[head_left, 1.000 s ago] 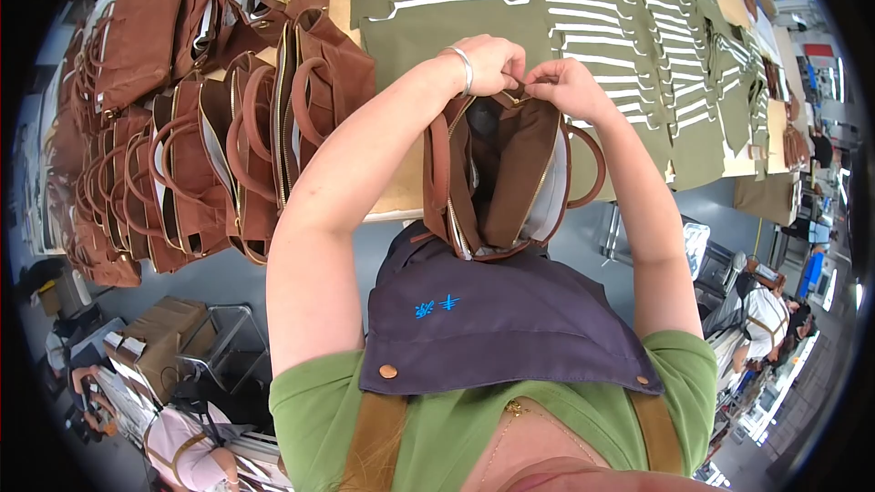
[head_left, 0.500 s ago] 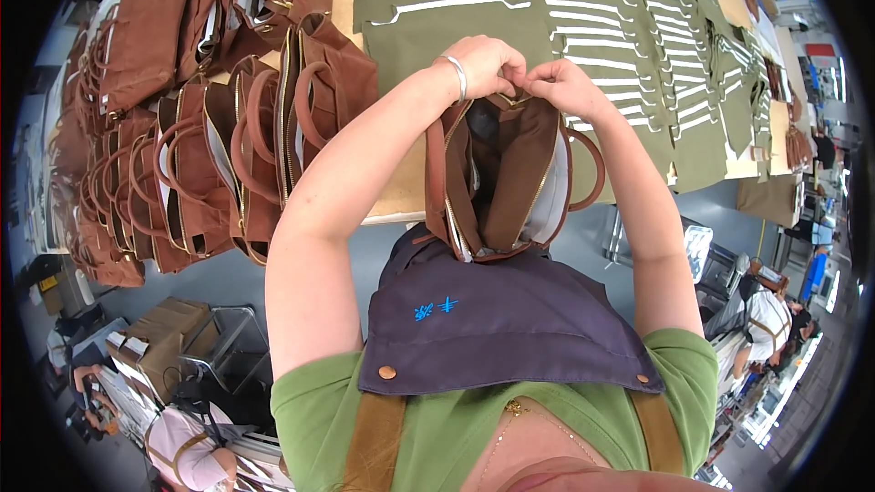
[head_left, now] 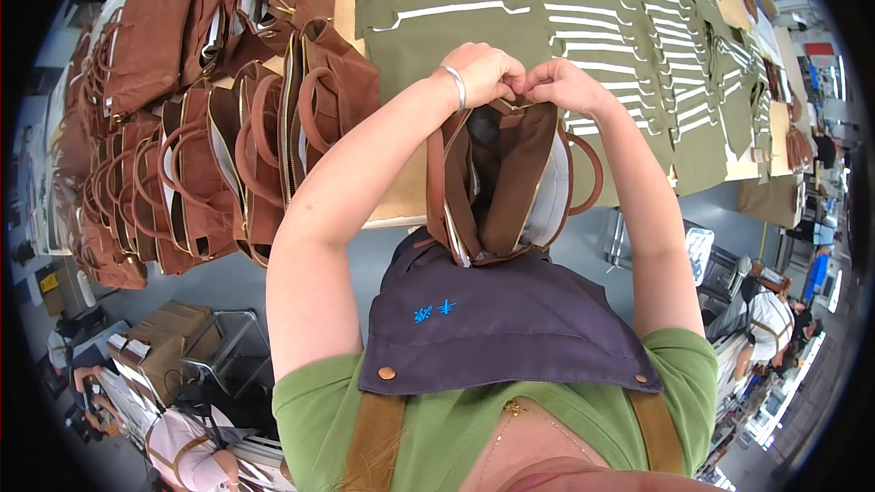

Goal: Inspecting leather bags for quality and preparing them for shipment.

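A brown handbag [head_left: 497, 191] stands unzipped at the table's front edge, against my apron. Its dark brown lining and a pale inner side show, and a looped handle rises on each side. At the bag's far end my left hand [head_left: 486, 73], with a silver bangle at the wrist, is closed in a pinch. Facing it, my right hand [head_left: 563, 89] pinches too, the fingertips of both nearly meeting over the end of the bag's opening. The small part between the fingers is too hidden to name; it sits at the zipper's far end.
Several finished-looking brown handbags [head_left: 246, 146] crowd the table's left side. Green fabric panels [head_left: 437, 55] with white strips cover the middle and right. Behind at the left are a cardboard box [head_left: 169, 337] and a person in pink [head_left: 187, 451]; another person in white [head_left: 767, 319] is at the right.
Both hands stay pinched at the bag's far end, with only slight shifts of the fingers. The view has moved a little; the bag otherwise stands as before.
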The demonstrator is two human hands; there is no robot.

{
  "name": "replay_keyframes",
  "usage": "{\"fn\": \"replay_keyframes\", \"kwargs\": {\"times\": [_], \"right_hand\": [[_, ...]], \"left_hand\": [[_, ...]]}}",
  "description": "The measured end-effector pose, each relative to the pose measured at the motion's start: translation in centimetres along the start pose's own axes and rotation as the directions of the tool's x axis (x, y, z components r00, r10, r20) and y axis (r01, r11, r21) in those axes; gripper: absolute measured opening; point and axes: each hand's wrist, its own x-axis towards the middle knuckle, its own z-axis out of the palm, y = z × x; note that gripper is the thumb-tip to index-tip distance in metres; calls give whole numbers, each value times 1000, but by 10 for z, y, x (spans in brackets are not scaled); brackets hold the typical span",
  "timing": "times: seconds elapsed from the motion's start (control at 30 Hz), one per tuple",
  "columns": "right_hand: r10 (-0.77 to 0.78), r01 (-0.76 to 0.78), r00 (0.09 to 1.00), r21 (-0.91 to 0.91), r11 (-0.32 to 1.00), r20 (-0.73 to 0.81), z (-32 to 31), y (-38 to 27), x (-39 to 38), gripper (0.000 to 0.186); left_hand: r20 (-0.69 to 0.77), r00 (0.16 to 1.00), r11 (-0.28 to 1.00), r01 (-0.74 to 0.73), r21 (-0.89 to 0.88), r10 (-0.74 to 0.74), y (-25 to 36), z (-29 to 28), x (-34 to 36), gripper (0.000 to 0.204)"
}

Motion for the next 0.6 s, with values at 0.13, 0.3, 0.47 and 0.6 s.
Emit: {"fn": "replay_keyframes", "kwargs": {"times": [0.13, 0.3, 0.47, 0.6], "right_hand": [[20, -21, 999, -24, 1000, -27, 2, 0, 3, 20], [-1, 1, 1000, -34, 999, -12, 3, 1, 6, 18], [-3, 3, 1000, -45, 999, -3, 0, 3, 8, 17], [-14, 15, 1000, -57, 998, 14, -1, 2, 9, 17]], "left_hand": [[20, 999, 999, 48, -5, -48, 4, -3, 0, 13], [52, 997, 998, 57, 6, -57, 2, -4, -1, 11], [44, 998, 999, 45, 26, -46, 2, -2, 0, 12], [57, 996, 996, 63, 70, -68, 4, -3, 1, 14]]}}
